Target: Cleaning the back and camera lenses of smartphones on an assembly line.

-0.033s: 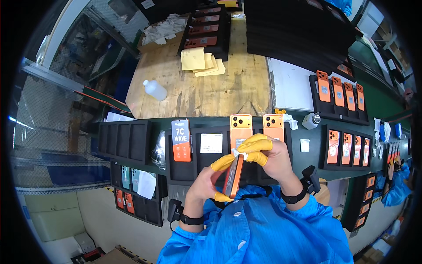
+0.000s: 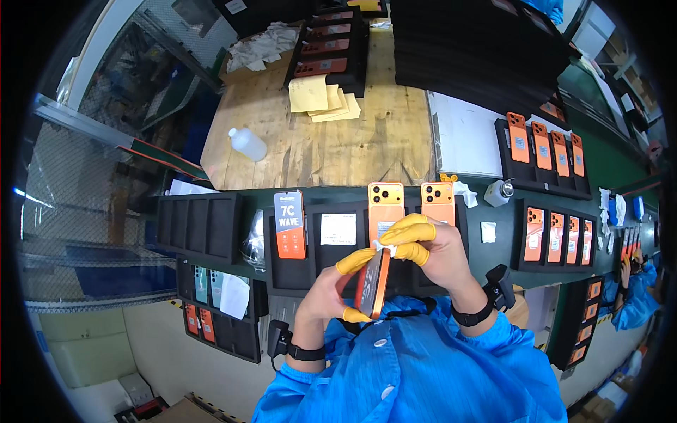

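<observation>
An orange-edged smartphone (image 2: 375,282) is held nearly on edge in front of my chest. My left hand (image 2: 331,287), with yellow finger covers, is closed around it, fingers at its top end and thumb at the bottom. Pinched in my right hand (image 2: 427,247), also in yellow finger covers, a small white wipe (image 2: 385,247) presses against the phone's upper end. Just beyond stand two orange phones, camera sides up, the left phone (image 2: 386,204) and the right phone (image 2: 438,196), in a black foam tray (image 2: 289,276). Another phone (image 2: 289,225) lies screen side up there, left of a white label sheet (image 2: 338,229).
A black tray (image 2: 199,225) with bare slots lies left. A white bottle (image 2: 247,144) stands on the wooden board (image 2: 310,158); a pump bottle (image 2: 498,192) stands right. Trays of orange phones (image 2: 557,240) line the right side, where a co-worker's blue sleeve (image 2: 638,299) shows.
The phone has turned slightly in my left hand, so more of its dark printed face shows. Both hands have barely shifted.
</observation>
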A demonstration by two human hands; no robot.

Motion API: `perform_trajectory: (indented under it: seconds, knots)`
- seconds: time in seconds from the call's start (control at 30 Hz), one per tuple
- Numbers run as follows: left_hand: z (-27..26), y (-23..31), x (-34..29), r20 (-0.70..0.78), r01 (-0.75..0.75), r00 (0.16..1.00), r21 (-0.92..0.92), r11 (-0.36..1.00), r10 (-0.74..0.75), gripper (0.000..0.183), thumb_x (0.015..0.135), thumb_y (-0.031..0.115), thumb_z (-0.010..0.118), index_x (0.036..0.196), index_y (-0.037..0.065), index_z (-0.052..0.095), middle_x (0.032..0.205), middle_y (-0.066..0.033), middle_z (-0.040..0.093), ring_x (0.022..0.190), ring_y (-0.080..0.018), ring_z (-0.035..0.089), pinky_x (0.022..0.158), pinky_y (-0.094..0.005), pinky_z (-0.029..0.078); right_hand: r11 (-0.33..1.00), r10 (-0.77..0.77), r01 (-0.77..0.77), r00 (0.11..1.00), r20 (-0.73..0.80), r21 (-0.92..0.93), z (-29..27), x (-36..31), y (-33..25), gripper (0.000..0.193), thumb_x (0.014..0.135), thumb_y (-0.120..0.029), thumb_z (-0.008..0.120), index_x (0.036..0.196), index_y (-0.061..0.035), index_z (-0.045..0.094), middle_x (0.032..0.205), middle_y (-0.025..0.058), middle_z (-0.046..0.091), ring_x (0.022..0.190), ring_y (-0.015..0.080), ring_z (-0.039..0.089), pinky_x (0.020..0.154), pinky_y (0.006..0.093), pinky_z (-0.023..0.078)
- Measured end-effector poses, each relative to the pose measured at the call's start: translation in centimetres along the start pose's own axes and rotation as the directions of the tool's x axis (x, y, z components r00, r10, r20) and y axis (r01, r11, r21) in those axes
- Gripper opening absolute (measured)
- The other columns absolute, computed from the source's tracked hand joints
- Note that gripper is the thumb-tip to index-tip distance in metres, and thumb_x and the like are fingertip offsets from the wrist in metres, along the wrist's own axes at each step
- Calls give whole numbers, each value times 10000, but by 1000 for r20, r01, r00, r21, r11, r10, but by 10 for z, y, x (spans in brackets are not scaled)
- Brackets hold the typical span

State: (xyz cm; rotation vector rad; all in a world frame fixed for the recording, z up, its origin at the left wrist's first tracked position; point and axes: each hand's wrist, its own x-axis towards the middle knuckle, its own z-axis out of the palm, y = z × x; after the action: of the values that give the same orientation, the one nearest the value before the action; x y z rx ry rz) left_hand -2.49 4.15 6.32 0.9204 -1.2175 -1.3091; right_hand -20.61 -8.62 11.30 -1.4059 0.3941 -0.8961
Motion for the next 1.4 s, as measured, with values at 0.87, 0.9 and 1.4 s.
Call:
perform_trajectory:
  seconds: [0.87, 0.9, 1.4]
  knots:
    - [13, 15, 6, -107, 3, 992, 530, 848, 64, 850, 550, 134, 868, 1293, -32, 492, 1233, -194, 571, 1125, -292, 573, 951, -362, 446, 817, -86, 14, 991, -98, -577, 5, -2, -27, 164, 766, -7, 673, 928, -28, 687, 860, 111, 652, 785, 283, 618, 681, 334, 505]
    - [10, 11, 5, -136, 25, 989, 533, 846, 57, 856, 560, 136, 859, 1310, -26, 479, 1211, -178, 583, 1101, -260, 581, 943, -349, 442, 836, -76, 23, 994, -75, -548, 9, -9, -27, 160, 769, -7, 671, 928, -24, 684, 858, 112, 651, 784, 280, 618, 678, 334, 504]
    - [19, -1, 7, -397, 310, 866, -49, 950, -303, 794, 763, 30, 747, 1414, -40, 298, 1310, -140, 496, 1145, -158, 503, 955, -300, 427, 874, -97, -26, 969, -227, -484, 9, -27, -11, 177, 772, 3, 694, 947, -25, 692, 871, 108, 681, 771, 211, 649, 686, 295, 520]
